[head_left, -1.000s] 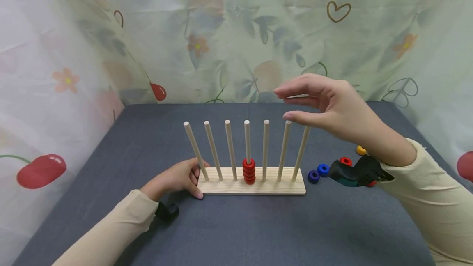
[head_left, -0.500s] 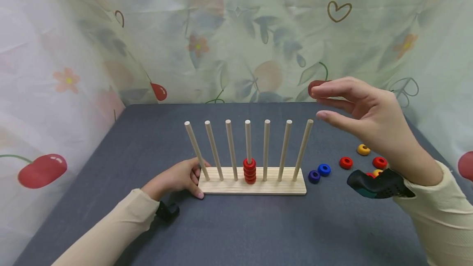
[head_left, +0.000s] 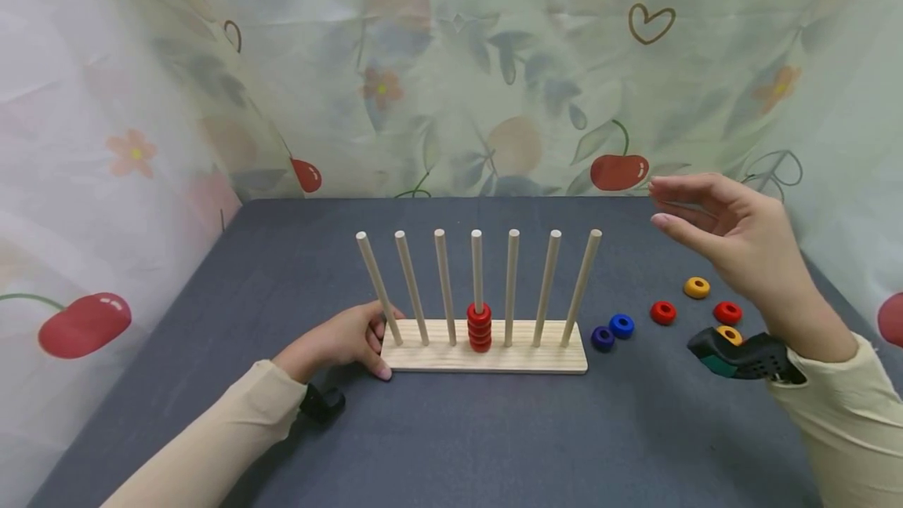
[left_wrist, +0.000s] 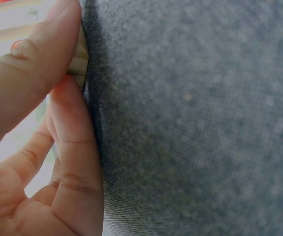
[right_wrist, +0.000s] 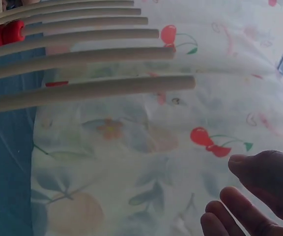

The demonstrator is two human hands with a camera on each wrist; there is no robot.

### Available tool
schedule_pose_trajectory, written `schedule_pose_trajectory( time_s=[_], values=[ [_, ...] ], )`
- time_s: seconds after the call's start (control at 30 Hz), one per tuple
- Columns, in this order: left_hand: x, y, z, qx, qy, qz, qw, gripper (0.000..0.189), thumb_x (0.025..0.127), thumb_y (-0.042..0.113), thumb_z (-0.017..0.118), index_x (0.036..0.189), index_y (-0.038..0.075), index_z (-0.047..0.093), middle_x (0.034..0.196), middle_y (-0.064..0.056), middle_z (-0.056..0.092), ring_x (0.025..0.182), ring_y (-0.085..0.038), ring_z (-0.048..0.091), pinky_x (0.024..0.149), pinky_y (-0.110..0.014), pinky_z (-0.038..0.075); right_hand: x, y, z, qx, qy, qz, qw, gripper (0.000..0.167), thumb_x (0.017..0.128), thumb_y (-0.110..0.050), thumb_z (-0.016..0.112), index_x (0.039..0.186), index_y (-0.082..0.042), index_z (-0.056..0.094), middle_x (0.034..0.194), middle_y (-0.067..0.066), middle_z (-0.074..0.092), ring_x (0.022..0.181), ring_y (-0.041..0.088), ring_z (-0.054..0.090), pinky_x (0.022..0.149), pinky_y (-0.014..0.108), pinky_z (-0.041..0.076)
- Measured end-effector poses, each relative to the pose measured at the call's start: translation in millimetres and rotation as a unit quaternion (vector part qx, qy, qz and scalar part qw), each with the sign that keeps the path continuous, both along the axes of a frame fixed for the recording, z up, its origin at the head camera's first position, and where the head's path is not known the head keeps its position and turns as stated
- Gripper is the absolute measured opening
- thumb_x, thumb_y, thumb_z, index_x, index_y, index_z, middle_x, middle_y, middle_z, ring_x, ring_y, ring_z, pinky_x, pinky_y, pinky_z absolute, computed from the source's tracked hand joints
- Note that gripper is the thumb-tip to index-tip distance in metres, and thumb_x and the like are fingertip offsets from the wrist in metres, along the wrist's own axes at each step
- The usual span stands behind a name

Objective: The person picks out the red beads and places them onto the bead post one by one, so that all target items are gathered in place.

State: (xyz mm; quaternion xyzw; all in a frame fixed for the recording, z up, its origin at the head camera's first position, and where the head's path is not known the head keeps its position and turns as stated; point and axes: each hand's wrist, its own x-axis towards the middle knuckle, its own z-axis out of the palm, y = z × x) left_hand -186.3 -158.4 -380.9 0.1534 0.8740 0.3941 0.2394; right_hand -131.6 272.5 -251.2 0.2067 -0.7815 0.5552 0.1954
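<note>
A wooden peg board (head_left: 423, 360) with a row of upright pegs stands mid-table in the head view. Several red rings (head_left: 480, 328) are stacked low on its middle peg. My left hand (head_left: 346, 342) grips the board's left end, thumb at the front corner; the left wrist view has thumb and index finger (left_wrist: 72, 132) pinching the wood's edge (left_wrist: 79, 64). Up in the air to the right of the pegs, my right hand (head_left: 744, 245) holds nothing, its thumb and fingers apart. The right wrist view shows bare pegs (right_wrist: 127, 88) beyond that hand (right_wrist: 259, 196).
Loose rings lie right of the board: a purple one (head_left: 603, 339), a blue one (head_left: 621, 326), red ones (head_left: 663, 313) and yellow ones (head_left: 697, 288). A black wrist device (head_left: 741, 355) overlaps one yellow ring. A patterned curtain (head_left: 451, 85) hangs behind the dark table (head_left: 494, 437).
My right hand has moved right and slightly down, from above the rightmost pegs to above the loose rings, uncovering some of them. The left hand and the stacked red rings stay put.
</note>
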Motion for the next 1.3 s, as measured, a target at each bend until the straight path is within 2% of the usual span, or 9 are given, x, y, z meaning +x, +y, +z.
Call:
schedule_pose_trajectory(
  time_s=[0.23,0.43,0.67,0.8,0.87,1.0,1.1,1.23,1.3],
  values=[
    [0.1,1.3,-0.4,-0.006,-0.005,0.009,0.9999,0.076,0.057,-0.001,0.091,0.125,0.004,0.057,0.085,-0.008,0.049,0.073,-0.018,0.05,0.064,-0.028,0.043,-8.2,26.8,-28.6,0.053,-0.056,-0.082,0.9936,0.038,0.088,0.0,0.067,0.126,-0.002,0.06,0.114,-0.007,0.066,0.101,-0.001,0.063,0.082,0.008,0.047],
    [-0.3,-0.3,-0.9,0.004,0.002,-0.003,1.0,0.075,0.057,-0.002,0.09,0.125,0.003,0.057,0.084,-0.008,0.049,0.072,-0.018,0.05,0.064,-0.028,0.043,-14.2,46.9,-55.6,0.098,-0.117,-0.114,0.9817,0.039,0.092,-0.018,0.067,0.129,-0.01,0.059,0.114,-0.017,0.062,0.1,-0.01,0.06,0.08,0.004,0.044],
    [-0.2,-0.1,-1.2,0.009,0.005,-0.007,0.9999,0.074,0.057,-0.003,0.09,0.123,0.001,0.057,0.085,-0.008,0.049,0.072,-0.018,0.049,0.063,-0.027,0.043,-20.4,63.4,-83.7,0.153,-0.197,-0.117,0.9613,0.047,0.093,-0.037,0.064,0.134,-0.016,0.055,0.113,-0.028,0.056,0.098,-0.017,0.055,0.076,0.007,0.045],
    [-0.2,-0.3,-1.2,0.009,0.006,-0.007,0.9999,0.074,0.057,-0.003,0.09,0.123,0.001,0.057,0.084,-0.008,0.05,0.072,-0.018,0.05,0.064,-0.028,0.043,-24.3,71.4,-96.0,0.184,-0.223,-0.102,0.9518,0.052,0.093,-0.041,0.062,0.135,-0.013,0.053,0.11,-0.031,0.053,0.094,-0.018,0.054,0.073,0.012,0.047],
    [-0.3,-0.6,-1.5,0.011,0.006,-0.007,0.9999,0.074,0.057,-0.003,0.09,0.123,0.002,0.057,0.083,-0.008,0.05,0.072,-0.017,0.05,0.063,-0.027,0.044,-26.1,74.6,-100.6,0.204,-0.229,-0.098,0.9467,0.054,0.093,-0.042,0.062,0.135,-0.011,0.052,0.111,-0.028,0.054,0.092,-0.02,0.052,0.072,0.013,0.047],
    [-0.6,-0.3,-1.7,0.01,0.004,-0.007,0.9999,0.074,0.057,-0.003,0.09,0.123,0.001,0.056,0.084,-0.008,0.051,0.072,-0.018,0.05,0.064,-0.028,0.044,-30.1,78.7,-106.9,0.243,-0.248,-0.087,0.9338,0.057,0.093,-0.043,0.061,0.136,-0.007,0.052,0.127,0.001,0.061,0.093,-0.021,0.046,0.081,0.028,0.049],
    [-0.3,0.4,-1.5,0.008,0.002,-0.006,0.9999,0.074,0.057,-0.003,0.09,0.122,0.0,0.055,0.085,-0.008,0.051,0.073,-0.018,0.05,0.065,-0.029,0.044,-33.2,81.3,-110.5,0.265,-0.268,-0.069,0.9237,0.058,0.094,-0.041,0.06,0.138,-0.004,0.05,0.136,0.022,0.054,0.103,-0.005,0.056,0.085,0.036,0.049],
    [-0.1,0.2,-1.3,0.008,0.004,-0.009,0.9999,0.074,0.057,-0.002,0.09,0.123,0.0,0.055,0.086,-0.008,0.051,0.073,-0.018,0.05,0.065,-0.03,0.045,-35.8,83.8,-114.8,0.279,-0.285,-0.047,0.9156,0.059,0.096,-0.037,0.06,0.14,-0.001,0.047,0.137,0.027,0.051,0.12,0.034,0.055,0.085,0.038,0.05],
    [-0.4,-0.4,-1.4,0.008,0.007,-0.013,0.9999,0.075,0.057,-0.002,0.09,0.123,-0.001,0.055,0.086,-0.008,0.052,0.073,-0.018,0.05,0.065,-0.03,0.045,-36.2,84.7,-116.5,0.282,-0.288,-0.038,0.9144,0.058,0.096,-0.036,0.06,0.14,0.0,0.046,0.137,0.028,0.051,0.123,0.042,0.05,0.086,0.042,0.051]
  ],
)
